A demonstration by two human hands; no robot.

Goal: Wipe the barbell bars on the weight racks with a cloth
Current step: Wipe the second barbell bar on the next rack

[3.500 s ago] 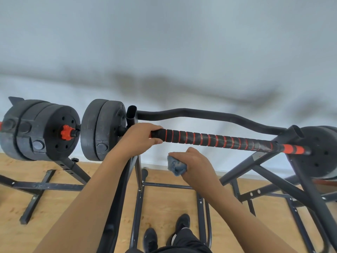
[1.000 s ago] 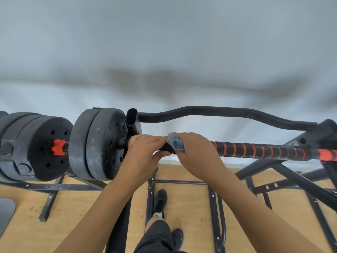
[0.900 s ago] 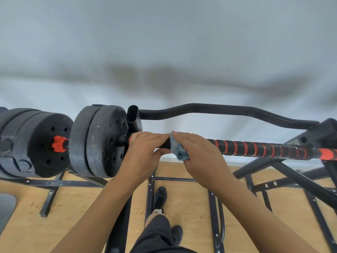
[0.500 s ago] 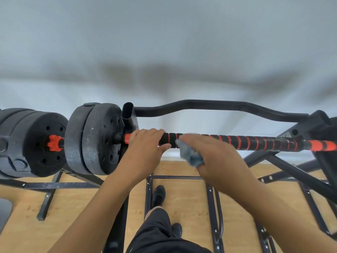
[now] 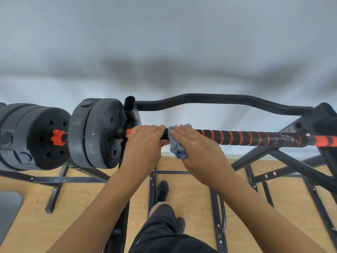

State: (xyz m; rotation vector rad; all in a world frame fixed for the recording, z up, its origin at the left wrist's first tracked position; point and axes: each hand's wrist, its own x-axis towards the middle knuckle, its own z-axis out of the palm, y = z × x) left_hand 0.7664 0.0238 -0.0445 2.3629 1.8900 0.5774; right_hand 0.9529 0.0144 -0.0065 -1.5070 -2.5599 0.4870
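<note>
- barbell bar (image 5: 246, 138): black grip, red rings; lies across weight rack (image 5: 273, 157), from left upright to right edge.
- left hand (image 5: 145, 141): fingers wrapped over bar just inside left upright, beside weight plates (image 5: 96, 132).
- right hand (image 5: 197, 147): clasps blue cloth (image 5: 177, 149) onto bar, just beside left hand; cloth tail hangs under bar.
- bar right of right hand: bare up to rack's right edge.
- curved crossbar (image 5: 218, 99): behind bar, apart from it.
- second barbell's plates (image 5: 36, 137): beyond rack's left edge, narrow gap to first plates.

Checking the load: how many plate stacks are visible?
2: the far-left plate stack, and the second plate stack beside the left hand. Others may be hidden at right.
</note>
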